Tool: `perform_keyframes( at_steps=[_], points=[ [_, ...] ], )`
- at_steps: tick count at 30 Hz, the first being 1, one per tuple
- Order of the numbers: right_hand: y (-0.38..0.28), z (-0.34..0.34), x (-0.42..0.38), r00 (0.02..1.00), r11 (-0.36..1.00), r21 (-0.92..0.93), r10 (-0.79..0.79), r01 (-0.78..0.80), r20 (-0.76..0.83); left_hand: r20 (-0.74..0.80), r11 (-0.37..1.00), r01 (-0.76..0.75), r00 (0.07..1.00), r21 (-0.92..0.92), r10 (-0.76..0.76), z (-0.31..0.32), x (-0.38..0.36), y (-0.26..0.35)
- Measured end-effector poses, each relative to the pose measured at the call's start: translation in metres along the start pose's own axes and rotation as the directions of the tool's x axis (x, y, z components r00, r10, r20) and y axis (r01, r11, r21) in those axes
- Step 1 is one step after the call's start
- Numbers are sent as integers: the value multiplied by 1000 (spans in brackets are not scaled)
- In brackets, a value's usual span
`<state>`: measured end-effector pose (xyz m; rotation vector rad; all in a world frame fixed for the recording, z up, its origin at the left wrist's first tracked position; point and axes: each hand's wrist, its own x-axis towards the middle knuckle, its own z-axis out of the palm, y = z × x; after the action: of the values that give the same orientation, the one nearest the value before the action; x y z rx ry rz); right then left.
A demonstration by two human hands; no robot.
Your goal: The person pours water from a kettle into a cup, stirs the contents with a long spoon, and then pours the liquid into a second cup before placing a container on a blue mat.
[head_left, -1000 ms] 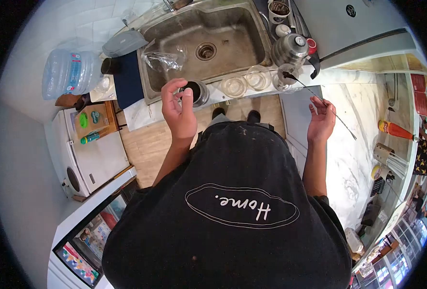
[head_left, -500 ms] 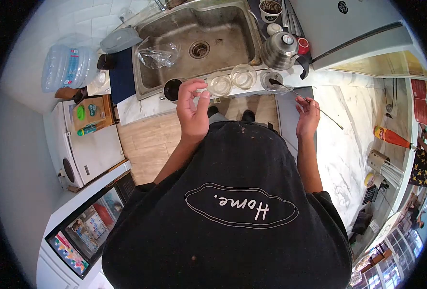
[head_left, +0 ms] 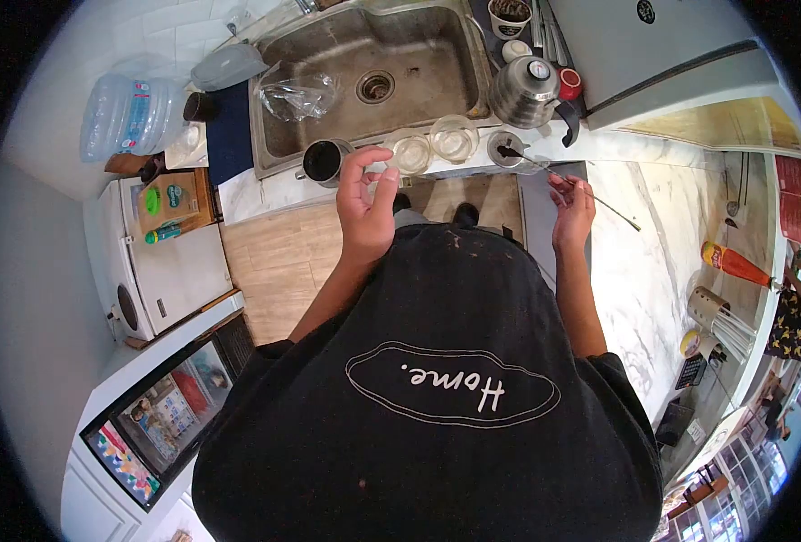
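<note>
A long thin spoon [head_left: 613,211] with a twisted-looking handle is pinched in the fingers of my right hand [head_left: 573,212]. Its bowl end, carrying something dark, is over a clear glass [head_left: 506,163] on the counter edge. My left hand [head_left: 364,203] is raised, fingers curved and thumb apart, with nothing in it. Just beyond its fingertips stands a dark-filled mug [head_left: 322,163]. Between the mug and the spoon's glass are two more clear glasses, one glass [head_left: 410,155] by my left fingertips and another glass [head_left: 455,140] to its right.
Behind the glasses is a steel sink [head_left: 419,45] with a crumpled plastic bag [head_left: 299,98] in it. A steel gooseneck kettle [head_left: 524,93] stands at the sink's right corner. A marble-patterned counter [head_left: 644,271] runs along my right, with a red sauce bottle [head_left: 735,263].
The view has shifted slightly. The spoon's bowl end has moved a little left over the glass, still held by my right hand. My left hand keeps its curved pose.
</note>
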<state>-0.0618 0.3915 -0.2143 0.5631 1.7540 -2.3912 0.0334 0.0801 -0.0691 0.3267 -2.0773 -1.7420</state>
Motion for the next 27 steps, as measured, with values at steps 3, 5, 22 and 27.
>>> perform_keyframes(
  at_steps=[3,5,22,27],
  points=[
    [1,0,1,1000,1000,-10,4,-4,-9,3,1000,26,1000,-14,-26,0,-2,-1],
    [1,2,1,1000,1000,-17,3,-3,-12,6,997,67,998,-25,-67,0,-3,-2],
    [2,-4,1,999,1000,-3,-12,12,-30,23,1000,-10,1000,-18,10,3,-5,-6],
    [-1,-9,0,999,1000,-7,-19,18,-49,33,998,41,999,-40,-40,4,-6,0]
  ],
)
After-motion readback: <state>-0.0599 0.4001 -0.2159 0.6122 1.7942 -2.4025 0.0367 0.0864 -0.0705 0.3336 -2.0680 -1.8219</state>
